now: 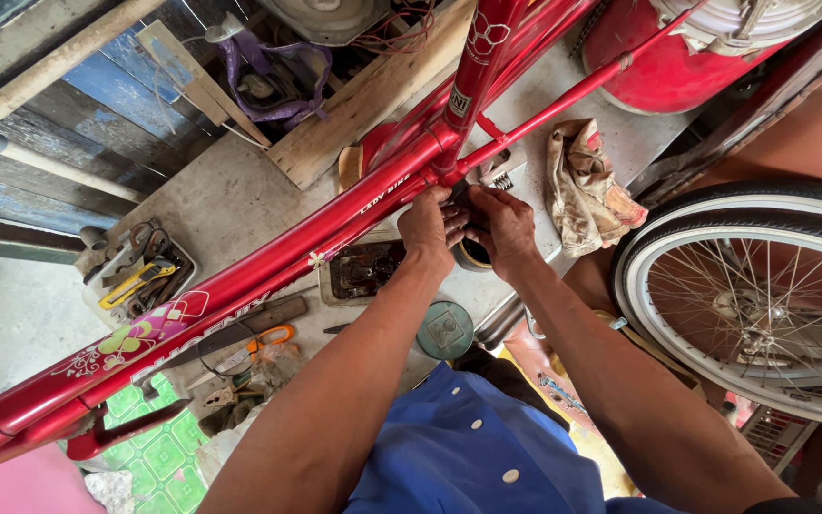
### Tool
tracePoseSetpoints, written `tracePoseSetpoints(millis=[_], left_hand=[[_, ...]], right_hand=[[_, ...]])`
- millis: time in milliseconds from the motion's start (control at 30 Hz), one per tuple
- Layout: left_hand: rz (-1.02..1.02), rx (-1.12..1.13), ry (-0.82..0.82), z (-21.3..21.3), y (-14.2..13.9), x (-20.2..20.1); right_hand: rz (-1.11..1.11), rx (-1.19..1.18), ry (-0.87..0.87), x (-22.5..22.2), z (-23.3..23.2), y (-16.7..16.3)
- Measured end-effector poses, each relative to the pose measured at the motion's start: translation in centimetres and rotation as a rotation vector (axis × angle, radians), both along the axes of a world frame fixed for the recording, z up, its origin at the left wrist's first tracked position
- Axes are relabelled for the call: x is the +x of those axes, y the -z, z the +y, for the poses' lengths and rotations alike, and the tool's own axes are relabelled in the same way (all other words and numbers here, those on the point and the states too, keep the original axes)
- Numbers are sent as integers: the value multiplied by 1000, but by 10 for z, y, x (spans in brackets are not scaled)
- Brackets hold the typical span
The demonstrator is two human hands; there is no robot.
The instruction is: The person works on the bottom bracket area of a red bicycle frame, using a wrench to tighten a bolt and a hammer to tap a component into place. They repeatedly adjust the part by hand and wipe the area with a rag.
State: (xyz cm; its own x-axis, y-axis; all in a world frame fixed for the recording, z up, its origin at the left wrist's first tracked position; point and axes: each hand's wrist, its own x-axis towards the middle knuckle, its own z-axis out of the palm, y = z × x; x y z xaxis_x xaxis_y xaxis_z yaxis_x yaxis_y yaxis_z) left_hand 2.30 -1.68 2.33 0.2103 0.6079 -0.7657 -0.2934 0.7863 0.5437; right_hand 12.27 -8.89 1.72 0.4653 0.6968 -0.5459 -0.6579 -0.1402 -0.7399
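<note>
Daylight is falling on a grey concrete floor point(230, 195), with weathered blue wooden planks point(97, 105) lying along its edge.

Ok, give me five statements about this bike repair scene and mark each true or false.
1. Both hands meet at the red frame, near its tube joint. True: the left hand and right hand are together there.
2. A wheel with a white-walled tyre is at the right. True.
3. The rag hangs over the frame. False: it lies on the concrete bench, beyond the hands.
4. The scissors have blue handles. False: the handles are orange.
5. The person's shirt is green. False: it is blue.
</note>
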Motion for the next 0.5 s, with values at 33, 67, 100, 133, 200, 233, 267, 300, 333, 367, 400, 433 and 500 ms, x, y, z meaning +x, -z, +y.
tracePoseSetpoints(millis=[33, 67, 100, 133, 200, 233, 267, 300, 333, 367, 400, 433, 500], left_hand=[[28, 30, -9, 0, 0, 1], [56, 60, -19, 0, 0, 1], [84, 91, -29, 0, 0, 2], [94, 88, -46, 0, 0, 2], [114, 83, -83, 0, -1, 0], [133, 70, -94, 0, -2, -1], [151, 58, -105, 1, -3, -2], [168, 48, -116, 2, -4, -3], [183, 43, -105, 3, -4, -3], [200, 36, -94, 3, -5, -4], [217, 28, -83, 3, -5, -4], [199, 33, -78, 4, -6, -5], [161, 43, -64, 3, -5, -4]], right_hand=[[33, 2, -36, 1, 1, 0], [66, 4, -72, 2, 2, -1], [99, 8, -109, 3, 4, -1], [147, -8, -102, 4, 6, -1], [244, -39, -91, 5, 9, 0], [295, -32, -96, 5, 10, 1], [344, -24, -100, 6, 11, 2], [393, -15, -105, 6, 12, 3], [414, -9, -96, 7, 13, 5], [437, -5, -87, 7, 14, 6], [460, -2, -78, 7, 14, 7], [488, 19, -81, 8, 15, 8], [541, 61, -83, 8, 16, 9]])
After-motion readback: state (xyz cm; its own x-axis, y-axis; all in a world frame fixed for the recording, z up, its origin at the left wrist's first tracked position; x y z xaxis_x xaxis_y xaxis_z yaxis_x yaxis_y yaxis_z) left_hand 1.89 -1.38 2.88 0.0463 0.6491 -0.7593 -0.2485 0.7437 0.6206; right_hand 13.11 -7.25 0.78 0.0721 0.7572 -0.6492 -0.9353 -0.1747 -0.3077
